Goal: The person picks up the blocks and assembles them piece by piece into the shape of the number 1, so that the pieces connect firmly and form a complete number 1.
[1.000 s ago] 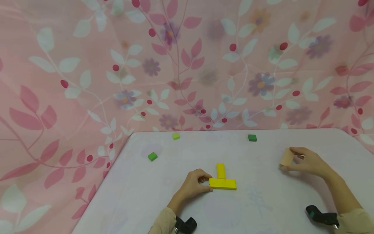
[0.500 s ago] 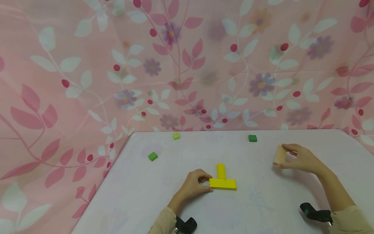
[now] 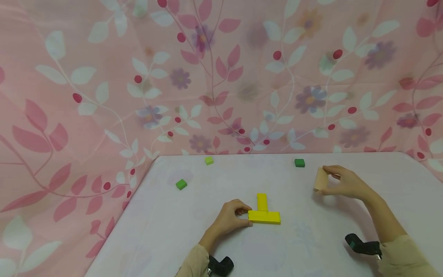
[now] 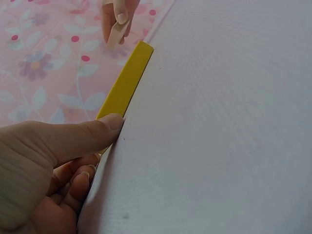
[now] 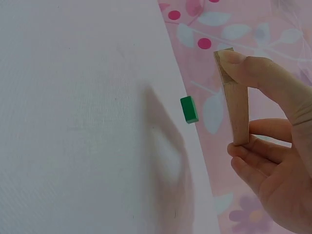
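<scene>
Two yellow blocks form a T on the white table. The crosswise yellow block [image 3: 264,217] lies nearer me, and the other yellow block [image 3: 262,202] points away from its middle. My left hand [image 3: 230,217] pinches the left end of the crosswise block between thumb and fingers; in the left wrist view the thumb [image 4: 107,126] lies on its near side. Off to the right, my right hand [image 3: 347,182] holds a plain wooden block [image 3: 321,179] by its two ends, above the table. The right wrist view shows this wooden block [image 5: 236,105] between thumb and fingertips.
A dark green block [image 3: 299,163] lies near the far edge of the table [image 3: 155,238]. Toward the left are a light green block [image 3: 209,161] and a mid-green block [image 3: 181,184]. A pink floral cloth [image 3: 221,77] hangs behind. Black devices are worn at both wrists.
My right hand has moved left and slightly away from me, carrying the wooden block toward the yellow T. The left hand and the yellow blocks have stayed in place.
</scene>
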The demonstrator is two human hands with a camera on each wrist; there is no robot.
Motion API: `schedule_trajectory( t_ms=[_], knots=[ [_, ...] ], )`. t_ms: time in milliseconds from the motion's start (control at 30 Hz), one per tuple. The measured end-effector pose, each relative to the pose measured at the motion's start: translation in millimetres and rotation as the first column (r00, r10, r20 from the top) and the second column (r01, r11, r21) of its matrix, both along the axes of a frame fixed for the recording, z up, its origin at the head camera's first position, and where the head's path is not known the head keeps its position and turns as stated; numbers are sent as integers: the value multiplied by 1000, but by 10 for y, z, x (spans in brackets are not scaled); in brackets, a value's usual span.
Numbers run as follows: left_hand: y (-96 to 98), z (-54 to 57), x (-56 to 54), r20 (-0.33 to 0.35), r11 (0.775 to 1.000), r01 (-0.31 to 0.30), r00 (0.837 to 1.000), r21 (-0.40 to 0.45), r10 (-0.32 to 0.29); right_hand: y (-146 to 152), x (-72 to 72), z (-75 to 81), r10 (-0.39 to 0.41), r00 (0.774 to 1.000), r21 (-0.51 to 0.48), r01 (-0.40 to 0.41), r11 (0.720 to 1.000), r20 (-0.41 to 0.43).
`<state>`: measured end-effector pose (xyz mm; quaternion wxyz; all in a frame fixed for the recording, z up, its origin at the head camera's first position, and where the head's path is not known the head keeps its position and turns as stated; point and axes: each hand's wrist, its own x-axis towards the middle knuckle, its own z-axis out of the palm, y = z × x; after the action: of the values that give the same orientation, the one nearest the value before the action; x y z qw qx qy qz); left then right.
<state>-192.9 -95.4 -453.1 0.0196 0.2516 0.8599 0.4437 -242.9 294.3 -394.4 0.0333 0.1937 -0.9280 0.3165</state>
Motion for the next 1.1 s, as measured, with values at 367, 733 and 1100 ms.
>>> schedule_trajectory(
  t_ms=[367,733,1100],
  knots=[
    [2,16,0,2,1000,-1,1000,-2,1,-193,-115,62,50,998,-35,-51,998,-23],
    [2,12,-7,11,1000,-1,1000,8,1,-369,-209,63,91,996,-78,-89,993,19],
    [-6,-12,-17,12,1000,1,1000,-2,-1,-539,-315,58,121,993,-97,-120,988,3]
  ],
)
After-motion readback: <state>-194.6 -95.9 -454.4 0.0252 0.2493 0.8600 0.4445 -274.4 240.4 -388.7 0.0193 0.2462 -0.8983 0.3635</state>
